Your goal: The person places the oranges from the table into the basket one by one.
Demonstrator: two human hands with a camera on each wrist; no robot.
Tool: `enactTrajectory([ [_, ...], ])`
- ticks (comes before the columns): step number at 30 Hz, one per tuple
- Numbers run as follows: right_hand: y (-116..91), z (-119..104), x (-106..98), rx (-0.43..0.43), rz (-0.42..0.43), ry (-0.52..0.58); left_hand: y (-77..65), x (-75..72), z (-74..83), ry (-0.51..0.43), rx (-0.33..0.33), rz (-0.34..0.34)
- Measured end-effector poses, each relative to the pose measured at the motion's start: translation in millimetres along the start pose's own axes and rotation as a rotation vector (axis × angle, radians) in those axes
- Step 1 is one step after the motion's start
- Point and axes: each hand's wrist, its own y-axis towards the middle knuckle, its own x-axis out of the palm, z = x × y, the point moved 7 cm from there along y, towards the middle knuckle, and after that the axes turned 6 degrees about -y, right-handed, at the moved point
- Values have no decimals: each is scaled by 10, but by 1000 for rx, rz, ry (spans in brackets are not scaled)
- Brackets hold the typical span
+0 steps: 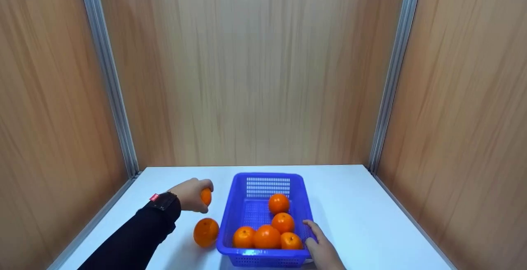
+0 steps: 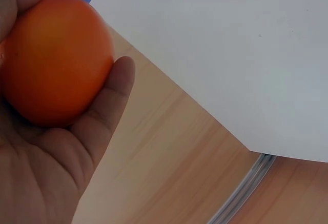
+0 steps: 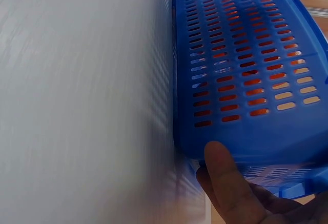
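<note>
My left hand [image 1: 192, 195] grips an orange [image 2: 59, 60] above the table, left of a blue plastic basket [image 1: 259, 252]. In the left wrist view its fingers and thumb curl round the fruit. Below that hand, another orange [image 1: 206, 232] stands on the table beside the basket's left wall. Several oranges [image 1: 267, 237] lie inside the basket, mostly towards its near end. At the near right corner my right hand [image 1: 325, 251] holds the basket. The right wrist view shows fingers [image 3: 220, 165] against the slotted outer wall; the rest of its grip is partly hidden.
The white table [image 1: 362, 216] extends to both sides of the basket. Wood-grain panels [image 1: 247, 72] enclose it at the back, left and right, with metal posts [image 1: 109, 72] at the rear corners.
</note>
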Motion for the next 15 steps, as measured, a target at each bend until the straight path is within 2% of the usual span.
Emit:
enactTrajectory([
  [5, 8, 8, 7, 15, -8, 2, 44, -6, 28, 20, 27, 1],
  [10, 18, 22, 16, 48, -13, 12, 19, -43, 112, 23, 36, 5],
  [15, 18, 9, 10, 41, -19, 28, -13, -110, 201, 12, 45, 26],
])
